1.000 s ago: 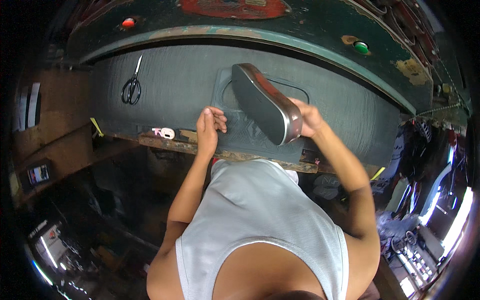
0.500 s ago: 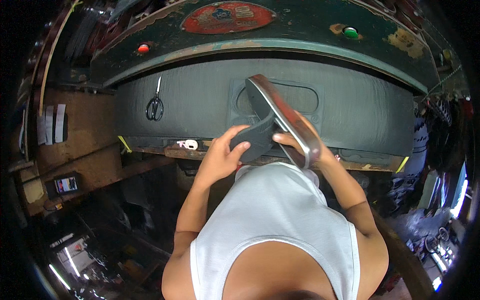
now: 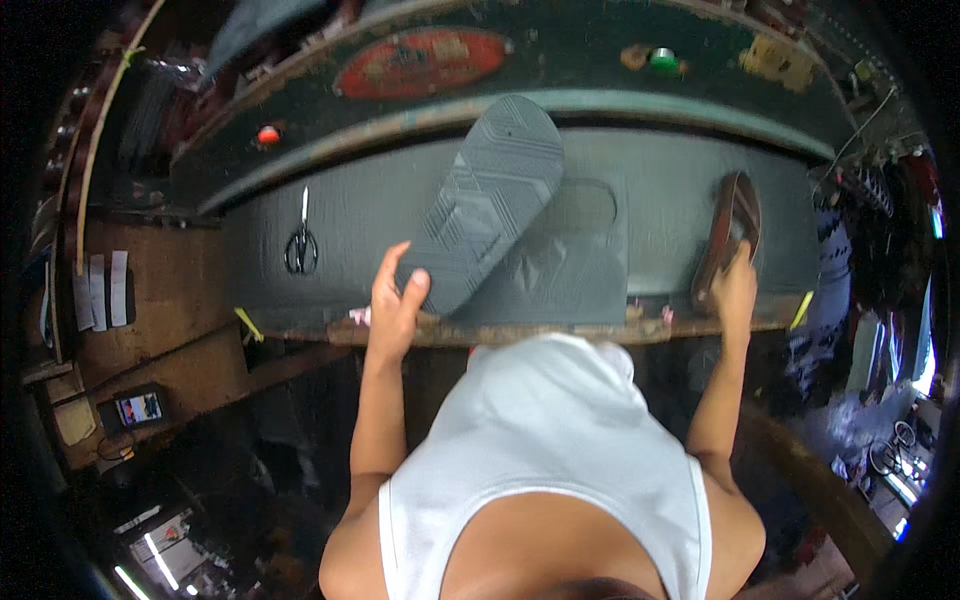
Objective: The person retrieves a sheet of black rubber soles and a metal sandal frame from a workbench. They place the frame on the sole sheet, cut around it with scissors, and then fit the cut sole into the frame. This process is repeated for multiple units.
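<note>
My left hand (image 3: 397, 305) grips a dark grey shoe sole (image 3: 485, 205) by its near end, thumb on top. The sole is raised at a slant, its patterned tread facing up. To the right, my right hand (image 3: 735, 285) is closed on a brown sandal (image 3: 720, 235) at the right part of the grey work surface. Under and beside the sole lies a grey rubber sheet (image 3: 590, 275) with a sole-shaped outline, partly covered by the sole.
Black-handled scissors (image 3: 301, 245) lie on the left of the work surface (image 3: 660, 200). Behind it rises a dark green machine beam with a red button (image 3: 268, 134) and a green button (image 3: 663, 60). A phone (image 3: 138, 408) sits on the wooden side table (image 3: 180, 300).
My right hand has carried the sandal away to the right and down toward the surface. My left hand has moved left, and the grey sole has swung up with its tread in full view.
</note>
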Action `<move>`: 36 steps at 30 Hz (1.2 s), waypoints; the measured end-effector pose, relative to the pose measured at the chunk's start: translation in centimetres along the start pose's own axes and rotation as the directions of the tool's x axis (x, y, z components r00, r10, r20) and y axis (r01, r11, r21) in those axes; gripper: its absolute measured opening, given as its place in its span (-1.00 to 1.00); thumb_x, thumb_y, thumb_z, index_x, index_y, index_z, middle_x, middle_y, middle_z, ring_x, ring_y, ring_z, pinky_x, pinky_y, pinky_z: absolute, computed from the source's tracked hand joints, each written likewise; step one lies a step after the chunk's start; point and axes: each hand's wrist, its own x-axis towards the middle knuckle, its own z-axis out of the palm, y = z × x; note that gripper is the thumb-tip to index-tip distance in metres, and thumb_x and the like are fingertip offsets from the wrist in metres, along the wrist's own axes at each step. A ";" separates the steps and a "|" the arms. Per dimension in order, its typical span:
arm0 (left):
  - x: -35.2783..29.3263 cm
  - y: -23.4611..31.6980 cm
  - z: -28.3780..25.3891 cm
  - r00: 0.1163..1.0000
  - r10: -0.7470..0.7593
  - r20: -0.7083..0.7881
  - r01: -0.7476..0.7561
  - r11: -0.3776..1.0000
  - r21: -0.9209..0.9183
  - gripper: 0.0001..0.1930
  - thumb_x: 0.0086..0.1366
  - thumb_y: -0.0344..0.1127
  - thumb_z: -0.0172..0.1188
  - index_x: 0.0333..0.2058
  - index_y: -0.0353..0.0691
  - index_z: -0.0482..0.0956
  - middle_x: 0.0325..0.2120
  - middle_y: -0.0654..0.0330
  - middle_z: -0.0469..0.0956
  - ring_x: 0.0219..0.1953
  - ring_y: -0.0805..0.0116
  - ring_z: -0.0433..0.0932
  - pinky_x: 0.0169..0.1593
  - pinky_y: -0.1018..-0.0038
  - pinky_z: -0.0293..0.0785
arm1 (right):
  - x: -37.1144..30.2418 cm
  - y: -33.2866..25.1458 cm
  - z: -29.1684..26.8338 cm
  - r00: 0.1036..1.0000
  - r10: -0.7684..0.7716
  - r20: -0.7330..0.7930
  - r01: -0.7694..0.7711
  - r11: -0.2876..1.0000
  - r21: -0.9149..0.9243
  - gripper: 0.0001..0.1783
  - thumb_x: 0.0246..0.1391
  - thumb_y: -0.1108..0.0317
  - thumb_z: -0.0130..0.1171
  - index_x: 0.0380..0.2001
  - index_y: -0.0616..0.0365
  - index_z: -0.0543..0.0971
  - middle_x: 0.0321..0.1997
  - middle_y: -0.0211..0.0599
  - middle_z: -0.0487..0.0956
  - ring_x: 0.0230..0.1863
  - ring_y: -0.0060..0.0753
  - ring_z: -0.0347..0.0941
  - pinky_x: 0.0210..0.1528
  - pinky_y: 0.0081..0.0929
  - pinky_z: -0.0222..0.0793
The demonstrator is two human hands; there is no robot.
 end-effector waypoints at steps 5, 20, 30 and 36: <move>6.1 4.4 2.8 0.926 0.354 -0.128 -0.357 0.934 0.002 -0.47 0.45 -0.12 0.15 0.20 -0.40 0.32 0.01 0.07 0.49 0.08 0.34 0.44 0.21 0.36 0.31 | -0.7 -0.9 2.0 0.993 -0.098 0.069 0.094 0.994 0.049 -0.57 -0.04 0.45 0.33 -0.11 0.33 0.42 -0.27 0.24 0.60 -0.12 0.39 0.48 -0.01 0.05 0.37; 27.0 22.0 9.9 0.880 0.439 -0.182 -0.323 0.834 0.448 -0.33 0.51 0.06 -0.02 0.30 -0.42 0.15 -0.50 0.12 0.61 -0.64 0.39 0.55 -0.59 0.47 0.48 | -2.3 -14.2 4.4 0.744 -0.657 0.121 0.606 0.739 0.294 -0.12 -0.09 0.18 0.49 0.29 0.18 0.36 0.26 0.08 0.41 0.29 0.13 0.32 0.36 -0.02 0.20; 15.3 -1.4 -14.3 0.865 0.330 -0.377 0.219 0.429 0.877 -0.72 0.38 -0.19 0.11 -0.12 -0.29 0.58 -0.19 -0.28 0.62 -0.08 -0.33 0.58 -0.04 -0.03 0.49 | -3.4 -15.4 5.5 0.697 -0.641 0.320 0.526 0.761 0.379 -0.34 -0.12 0.12 0.51 0.04 0.17 0.55 -0.06 -0.06 0.53 0.07 0.06 0.46 0.12 -0.08 0.35; 10.5 -12.1 -23.7 0.935 0.193 -0.299 0.261 0.199 0.945 -0.49 0.21 -0.40 0.28 0.15 -0.29 0.46 0.06 -0.20 0.48 0.13 -0.23 0.45 0.23 0.05 0.36 | -8.8 -16.7 6.3 0.832 -0.505 0.231 0.135 0.588 0.797 -0.59 0.14 0.12 0.35 -0.17 0.25 0.53 -0.32 -0.19 0.47 -0.24 -0.25 0.42 -0.14 -0.28 0.33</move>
